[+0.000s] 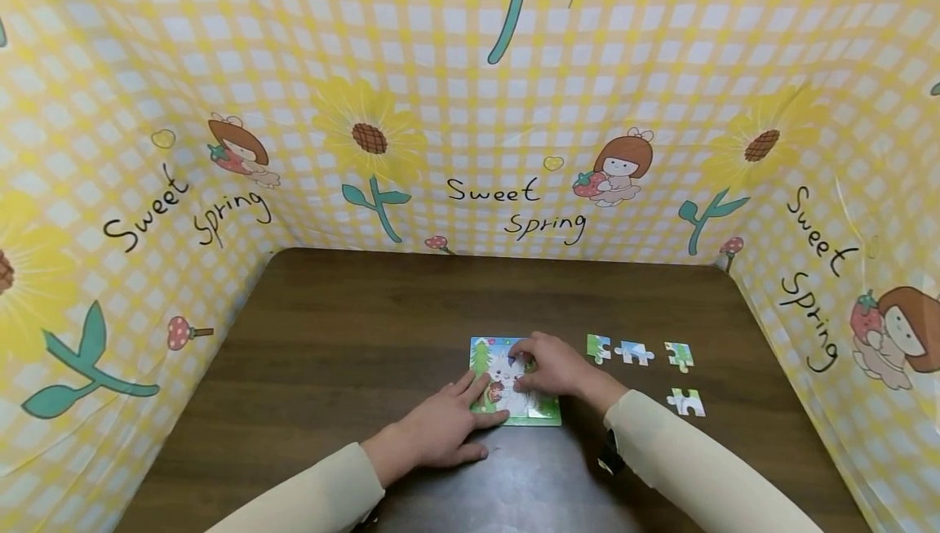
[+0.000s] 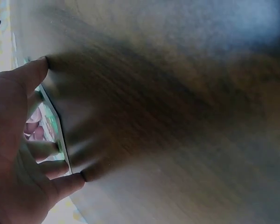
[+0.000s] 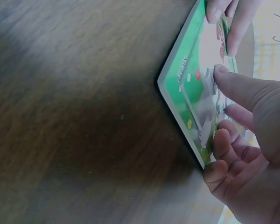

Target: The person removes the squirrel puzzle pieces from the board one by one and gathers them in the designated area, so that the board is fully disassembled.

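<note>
Spread flat, the left hand (image 1: 444, 428) lies palm down at the left near corner of a jigsaw puzzle board (image 1: 547, 420), its fingers straight and clasping nothing: some fingertips rest on the board, while the thumb lies outside it, over the tabletop. Over the board's right half, the right hand (image 1: 558, 370) has its thumb and fingers bent downward, the thumb tip meeting the puzzle surface; whether these digits pinch a piece or merely press on one, I cannot tell, since the hand covers the spot. The board lies flat on the dark wooden table (image 1: 352, 337), in front of the person, and shows a white fluffy animal (image 1: 503, 365) beside a green tree (image 1: 481, 356), within a green border that carries small pale lettering in the right wrist view. To the right of the board lie four loose pieces, well apart from the left hand: a green and white piece (image 1: 598, 348) just beside a blue and white piece (image 1: 635, 353), then a green and blue piece (image 1: 679, 355) farther right, and a green piece with white (image 1: 687, 402) nearer the person. Cream sleeves (image 1: 316, 488) cover both forearms. Around the table hangs yellow checked cloth (image 1: 470, 108) printed with sunflowers and "Sweet Spring".
</note>
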Demonstrator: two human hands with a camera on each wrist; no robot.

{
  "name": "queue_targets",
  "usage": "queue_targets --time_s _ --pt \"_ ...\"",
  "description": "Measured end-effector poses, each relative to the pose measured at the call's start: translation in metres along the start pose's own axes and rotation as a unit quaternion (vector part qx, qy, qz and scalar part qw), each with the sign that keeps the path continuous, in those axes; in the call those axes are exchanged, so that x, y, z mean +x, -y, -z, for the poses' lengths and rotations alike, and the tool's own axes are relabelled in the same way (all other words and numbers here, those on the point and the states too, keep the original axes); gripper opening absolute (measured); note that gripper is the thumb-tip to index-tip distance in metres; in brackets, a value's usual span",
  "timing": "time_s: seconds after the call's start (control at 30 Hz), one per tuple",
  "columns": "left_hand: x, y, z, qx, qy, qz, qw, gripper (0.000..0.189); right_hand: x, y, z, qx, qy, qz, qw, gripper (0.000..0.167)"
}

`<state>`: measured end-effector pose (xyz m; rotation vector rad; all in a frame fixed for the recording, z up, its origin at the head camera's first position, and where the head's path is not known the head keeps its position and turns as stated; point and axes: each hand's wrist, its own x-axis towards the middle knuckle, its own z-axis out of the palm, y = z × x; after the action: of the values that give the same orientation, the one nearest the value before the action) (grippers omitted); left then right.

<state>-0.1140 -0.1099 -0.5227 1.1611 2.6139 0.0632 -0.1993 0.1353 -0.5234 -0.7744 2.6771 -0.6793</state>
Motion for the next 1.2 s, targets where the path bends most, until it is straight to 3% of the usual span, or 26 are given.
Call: queue_targets --time_s 0.27,0.57,0.8,1.03,1.2 --pt "0.000 -0.004 0.000 0.006 0.001 -0.001 1.0000 0.059 0.006 -0.001 -0.001 0.011 0.005 -0.013 0.9998 0.040" --pt "0.000 -0.005 0.002 0.003 0.013 0.008 0.9999 0.060 0.009 -0.007 0.008 0.146 0.015 -0.017 0.9890 0.032" --pt "0.001 -0.003 0.002 -0.005 0.018 0.007 0.9998 0.060 0.007 -0.013 0.010 0.181 0.006 0.001 0.9835 0.018" --pt "0.002 -0.003 0.001 -0.011 0.018 0.004 0.9998 0.060 -0.004 -0.011 0.015 0.229 -0.039 0.004 0.9727 0.020" --pt "0.001 -0.002 0.000 -0.008 0.017 0.007 0.9998 0.060 -0.022 -0.014 0.031 0.271 -0.037 0.003 0.9619 0.022"
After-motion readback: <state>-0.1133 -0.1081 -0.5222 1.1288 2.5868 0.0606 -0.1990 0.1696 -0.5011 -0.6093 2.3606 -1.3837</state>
